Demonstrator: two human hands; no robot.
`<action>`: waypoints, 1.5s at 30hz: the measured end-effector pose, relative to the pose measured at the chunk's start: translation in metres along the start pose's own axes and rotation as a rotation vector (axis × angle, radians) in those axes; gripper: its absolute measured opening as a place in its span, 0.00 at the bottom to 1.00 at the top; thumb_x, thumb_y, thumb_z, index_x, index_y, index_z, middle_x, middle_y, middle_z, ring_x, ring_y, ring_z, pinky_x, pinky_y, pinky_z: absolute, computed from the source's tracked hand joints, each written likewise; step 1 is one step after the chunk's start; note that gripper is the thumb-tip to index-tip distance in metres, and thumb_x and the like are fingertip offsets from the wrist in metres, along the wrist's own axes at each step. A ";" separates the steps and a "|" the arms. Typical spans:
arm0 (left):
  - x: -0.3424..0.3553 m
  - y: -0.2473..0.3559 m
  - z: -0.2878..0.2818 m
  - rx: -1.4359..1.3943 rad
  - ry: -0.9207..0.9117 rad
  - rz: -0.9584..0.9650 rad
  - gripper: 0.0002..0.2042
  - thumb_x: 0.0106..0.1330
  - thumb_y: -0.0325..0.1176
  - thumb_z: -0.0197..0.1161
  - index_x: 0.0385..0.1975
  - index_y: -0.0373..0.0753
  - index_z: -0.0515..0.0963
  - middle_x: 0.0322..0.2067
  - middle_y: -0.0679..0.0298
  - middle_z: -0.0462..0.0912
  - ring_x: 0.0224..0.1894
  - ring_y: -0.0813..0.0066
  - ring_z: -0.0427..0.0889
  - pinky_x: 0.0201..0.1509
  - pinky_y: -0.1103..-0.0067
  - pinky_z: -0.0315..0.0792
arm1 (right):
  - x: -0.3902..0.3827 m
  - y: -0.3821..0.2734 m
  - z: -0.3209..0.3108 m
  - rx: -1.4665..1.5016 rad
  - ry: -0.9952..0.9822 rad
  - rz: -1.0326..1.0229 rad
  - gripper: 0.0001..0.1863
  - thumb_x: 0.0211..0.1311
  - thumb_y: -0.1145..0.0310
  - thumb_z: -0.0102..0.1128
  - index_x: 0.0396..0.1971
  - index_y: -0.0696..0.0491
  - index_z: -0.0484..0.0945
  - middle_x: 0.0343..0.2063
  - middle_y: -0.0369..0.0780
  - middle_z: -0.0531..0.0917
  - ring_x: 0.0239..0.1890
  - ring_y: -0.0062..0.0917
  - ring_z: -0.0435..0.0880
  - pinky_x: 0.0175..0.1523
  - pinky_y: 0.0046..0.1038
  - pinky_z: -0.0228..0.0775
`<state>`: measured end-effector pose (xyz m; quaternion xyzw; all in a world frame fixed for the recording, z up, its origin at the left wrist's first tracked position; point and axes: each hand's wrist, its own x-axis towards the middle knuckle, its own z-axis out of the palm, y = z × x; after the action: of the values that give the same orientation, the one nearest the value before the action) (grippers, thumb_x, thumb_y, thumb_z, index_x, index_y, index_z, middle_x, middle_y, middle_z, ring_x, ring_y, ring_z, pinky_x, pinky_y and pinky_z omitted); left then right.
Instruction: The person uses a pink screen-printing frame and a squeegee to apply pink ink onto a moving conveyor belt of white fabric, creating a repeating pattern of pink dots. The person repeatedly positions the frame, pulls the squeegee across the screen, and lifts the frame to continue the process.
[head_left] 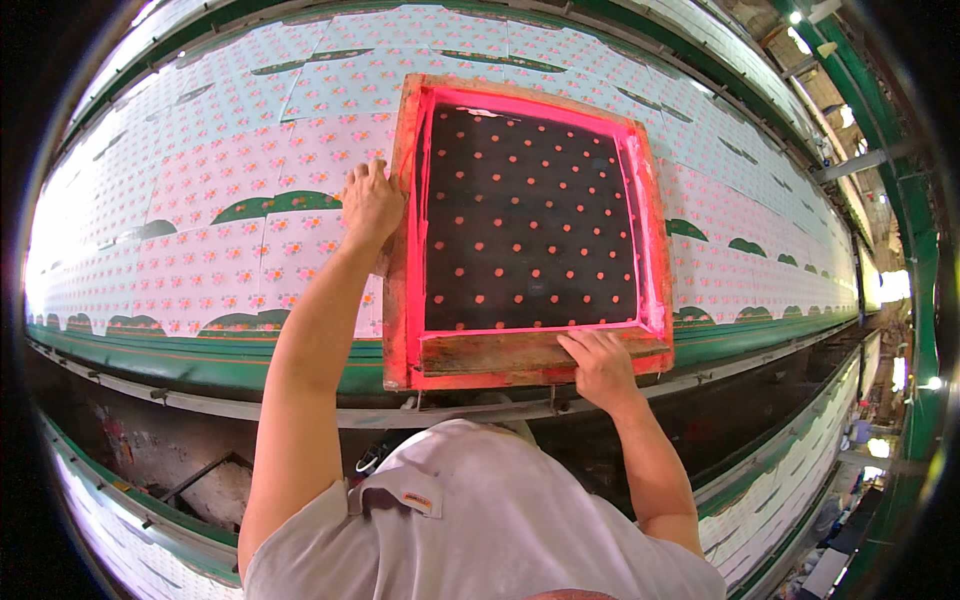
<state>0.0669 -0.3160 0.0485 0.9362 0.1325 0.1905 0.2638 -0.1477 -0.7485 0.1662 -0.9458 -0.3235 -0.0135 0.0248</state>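
Note:
A screen printing frame (398,300) lies on the printed fabric. Its wooden sides are smeared with bright pink ink, and its dark mesh (530,220) carries rows of small pinkish dots. At the frame's left side, my left hand (372,205) is closed on the wooden edge; the frame hides part of its grip. Along the inner near side lies a wooden squeegee (490,353), its lower edge out of sight. My right hand (602,368) grips it near its right end, fingers over the top.
Fabric pieces (200,265) with small flower prints cover the long green table (200,358), some with scalloped cutouts. A metal rail (230,406) runs along the near edge. Another table with fabric (130,530) stands behind me, and green beams (880,110) rise at the right.

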 end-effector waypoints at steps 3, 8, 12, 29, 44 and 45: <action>-0.001 0.009 0.014 -0.030 0.019 -0.062 0.22 0.81 0.44 0.57 0.66 0.37 0.78 0.64 0.47 0.79 0.70 0.47 0.74 0.73 0.52 0.67 | 0.026 0.004 -0.007 0.008 -0.124 0.044 0.23 0.59 0.78 0.62 0.54 0.51 0.89 0.50 0.43 0.91 0.52 0.39 0.90 0.56 0.42 0.80; -0.002 0.011 0.018 0.029 0.049 -0.065 0.23 0.80 0.44 0.57 0.66 0.35 0.77 0.65 0.48 0.77 0.71 0.47 0.72 0.75 0.51 0.64 | 0.071 0.042 -0.040 -0.013 -0.273 -0.040 0.20 0.59 0.76 0.63 0.51 0.49 0.91 0.42 0.41 0.93 0.46 0.38 0.92 0.53 0.44 0.82; 0.000 0.018 0.015 0.063 0.022 -0.096 0.23 0.80 0.43 0.56 0.67 0.35 0.78 0.64 0.49 0.78 0.71 0.48 0.72 0.75 0.52 0.64 | 0.137 0.081 -0.048 -0.084 -0.166 -0.298 0.18 0.58 0.72 0.65 0.48 0.48 0.91 0.42 0.40 0.92 0.47 0.39 0.91 0.60 0.43 0.81; 0.004 0.019 0.022 0.134 0.091 -0.098 0.22 0.76 0.39 0.62 0.67 0.39 0.78 0.65 0.51 0.78 0.70 0.46 0.74 0.75 0.53 0.66 | 0.390 0.109 0.029 0.034 -0.073 -0.975 0.14 0.63 0.69 0.67 0.46 0.39 0.94 0.41 0.33 0.91 0.52 0.29 0.91 0.63 0.36 0.80; 0.006 0.020 0.021 0.149 0.084 -0.067 0.22 0.76 0.38 0.62 0.67 0.37 0.77 0.65 0.49 0.79 0.70 0.44 0.74 0.75 0.52 0.67 | 0.323 0.135 0.030 0.095 -0.095 -0.669 0.21 0.55 0.77 0.68 0.48 0.42 0.93 0.48 0.31 0.91 0.59 0.26 0.87 0.65 0.36 0.72; 0.007 0.021 0.019 0.146 0.079 -0.073 0.22 0.76 0.38 0.62 0.67 0.37 0.77 0.65 0.49 0.79 0.70 0.44 0.74 0.75 0.52 0.67 | 0.322 0.134 0.025 0.062 -0.098 -0.673 0.21 0.55 0.76 0.68 0.48 0.41 0.93 0.48 0.31 0.91 0.58 0.26 0.88 0.64 0.36 0.73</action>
<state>0.0842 -0.3394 0.0464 0.9393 0.1905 0.2074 0.1960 0.1888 -0.6558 0.1496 -0.7842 -0.6187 0.0344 0.0321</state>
